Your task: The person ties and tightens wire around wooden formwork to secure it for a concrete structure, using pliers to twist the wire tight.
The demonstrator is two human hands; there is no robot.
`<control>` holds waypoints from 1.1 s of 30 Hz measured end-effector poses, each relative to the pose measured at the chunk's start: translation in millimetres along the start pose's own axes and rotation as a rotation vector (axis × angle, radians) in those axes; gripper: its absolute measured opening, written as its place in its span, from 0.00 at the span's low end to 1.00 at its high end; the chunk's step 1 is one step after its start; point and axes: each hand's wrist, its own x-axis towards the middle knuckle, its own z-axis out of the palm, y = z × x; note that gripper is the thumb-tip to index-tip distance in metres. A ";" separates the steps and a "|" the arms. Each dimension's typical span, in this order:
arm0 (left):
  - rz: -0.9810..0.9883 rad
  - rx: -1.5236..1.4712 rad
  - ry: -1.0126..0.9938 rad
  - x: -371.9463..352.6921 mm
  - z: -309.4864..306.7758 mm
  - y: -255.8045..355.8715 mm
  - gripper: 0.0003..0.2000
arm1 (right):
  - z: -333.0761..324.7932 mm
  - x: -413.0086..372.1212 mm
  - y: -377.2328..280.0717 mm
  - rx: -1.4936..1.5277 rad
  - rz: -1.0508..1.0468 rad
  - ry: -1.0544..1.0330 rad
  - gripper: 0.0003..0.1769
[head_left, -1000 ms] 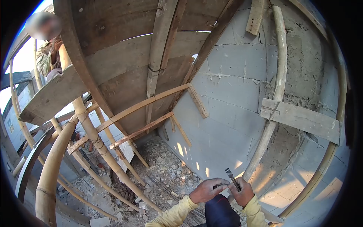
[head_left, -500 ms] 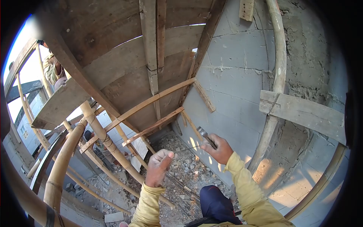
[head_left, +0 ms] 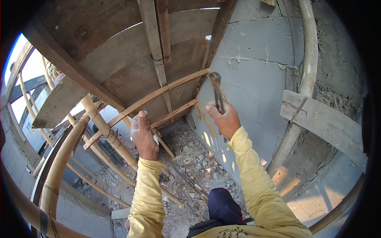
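Observation:
My right hand (head_left: 227,120) is closed round a dark metal tool (head_left: 216,88), its rounded head pointing up beside the right end of a thin wooden batten (head_left: 170,86). My left hand (head_left: 144,136) is raised in front of the batten's middle, fingers curled in and thumb pointing up. A thin piece, possibly wire, shows faintly at its fingertips; what it pinches is too small to make out. The two hands are apart. Both sleeves are yellow.
Wooden boards (head_left: 127,59) form a surface overhead. Bamboo poles (head_left: 109,135) cross at the left. A grey block wall (head_left: 254,95) stands at the right, with a plank (head_left: 323,121) tied to a bamboo upright. Rubble (head_left: 190,158) and thin rods (head_left: 190,182) lie below.
Both hands have risen, the left also moving leftward, and they are farther apart. The tool now points upward near the batten. The view has shifted slightly.

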 end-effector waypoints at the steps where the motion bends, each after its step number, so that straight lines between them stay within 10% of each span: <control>1: 0.045 -0.014 0.029 0.2 9.8 -13.7 0.12 | 12.3 -1.3 -8.4 0.057 0.005 -0.047 0.18; 10: 0.313 0.188 0.100 -40.6 85.9 -67.5 0.12 | 83.2 37.0 -17.0 0.030 -0.069 0.020 0.16; 18: 0.360 0.579 -0.411 -19.1 86.7 -52.0 0.11 | 46.0 73.5 2.2 -0.070 -0.131 0.106 0.12; 22: 1.129 1.003 -0.350 18.5 105.6 25.3 0.17 | 3.5 91.7 -19.8 0.008 -0.189 -0.039 0.13; 26: 1.404 1.428 -0.529 62.6 128.6 62.3 0.16 | -13.6 100.5 -45.6 -0.039 -0.309 -0.112 0.14; 30: 1.102 1.494 -0.759 93.8 134.0 78.0 0.10 | -25.9 117.0 -53.3 -0.146 -0.404 -0.036 0.14; 33: 1.241 1.545 -0.671 99.2 139.4 83.5 0.10 | -30.0 132.1 -58.7 -0.249 -0.423 0.016 0.13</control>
